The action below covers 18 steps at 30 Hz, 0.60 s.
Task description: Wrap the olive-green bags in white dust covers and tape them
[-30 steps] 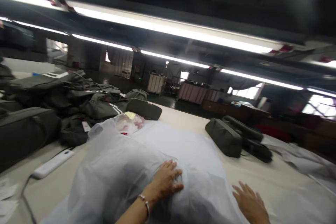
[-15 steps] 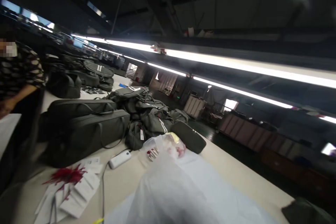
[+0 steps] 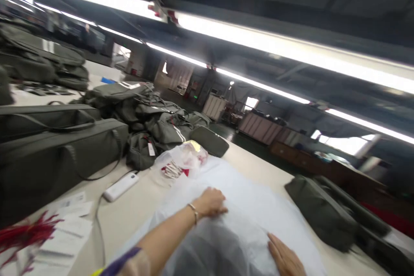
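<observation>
A large translucent white plastic bag (image 3: 252, 207) is spread over the table in front of me, with something dark showing through its near part. My left hand (image 3: 211, 202), a bracelet at its wrist, is closed on the plastic near the middle, fingers curled. At the lower right, my right hand (image 3: 286, 256) rests on the bag with its fingers stretched out; its lower part is cut off by the frame edge. Beyond the left hand lies a small clear bag (image 3: 173, 168) of red and white pieces.
Dark grey bags (image 3: 58, 155) stand on the left, with a pile of similar bags (image 3: 161, 116) behind. White tags with red strings (image 3: 61, 233) and a white power bank (image 3: 121, 186) with a cable lie nearer. More dark bags (image 3: 323, 213) sit at the right edge of the table (image 3: 145, 198).
The view has swung right and down. Both my hands have come into view on the plastic bag, which lies more spread out. The person at the left is out of view.
</observation>
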Tool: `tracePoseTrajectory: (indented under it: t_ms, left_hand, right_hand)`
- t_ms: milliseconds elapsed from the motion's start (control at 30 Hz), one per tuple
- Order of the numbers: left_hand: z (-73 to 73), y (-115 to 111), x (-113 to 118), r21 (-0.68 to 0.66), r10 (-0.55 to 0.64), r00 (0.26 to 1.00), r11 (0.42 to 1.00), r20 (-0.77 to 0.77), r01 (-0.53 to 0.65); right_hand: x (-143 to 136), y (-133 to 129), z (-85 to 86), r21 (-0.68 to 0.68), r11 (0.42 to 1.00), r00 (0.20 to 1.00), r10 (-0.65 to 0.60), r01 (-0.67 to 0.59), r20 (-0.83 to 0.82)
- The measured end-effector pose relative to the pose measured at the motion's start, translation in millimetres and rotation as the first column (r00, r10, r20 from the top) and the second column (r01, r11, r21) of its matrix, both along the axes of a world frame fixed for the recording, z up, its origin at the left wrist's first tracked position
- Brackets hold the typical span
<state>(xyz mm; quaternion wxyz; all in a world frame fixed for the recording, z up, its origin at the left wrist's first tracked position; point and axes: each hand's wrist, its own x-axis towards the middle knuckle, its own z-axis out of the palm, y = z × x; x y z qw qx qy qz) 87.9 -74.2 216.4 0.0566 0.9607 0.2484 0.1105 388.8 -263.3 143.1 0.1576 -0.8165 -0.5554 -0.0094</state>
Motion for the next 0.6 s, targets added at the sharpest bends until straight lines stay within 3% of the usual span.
tracePoseTrajectory:
  t_ms: [100,200,433,500,600]
  left_hand:
    - [-13.6,56.2,-32.9,-0.151,0.038,0.999,0.988,0.026,-0.033]
    - [-30.6,86.9,-52.2,-0.294,0.051,0.998,0.955,0.045,-0.036]
    - [-79.1,97.6,-73.4,-0.462,0.138,0.984,0.884,0.114,-0.071]
    - [-80.5,101.3,-83.1,-0.437,0.193,0.972,0.892,0.135,-0.116]
    - [-59.8,92.4,-91.8,-0.327,0.277,0.939,0.923,0.203,-0.201]
  right_hand:
    - [-3.5,-5.8,3.8,-0.057,0.998,0.999,-0.035,0.035,-0.01]
    - [-5.0,-6.8,1.5,-0.074,0.996,0.998,-0.057,0.058,0.014]
    - [9.0,-14.0,-4.6,-0.147,0.989,0.996,-0.011,0.023,0.086]
    - [6.6,-15.1,-3.6,-0.158,0.987,0.996,-0.018,0.032,0.089]
    - [-3.2,-14.9,0.2,-0.14,0.988,0.996,-0.061,0.07,0.069]
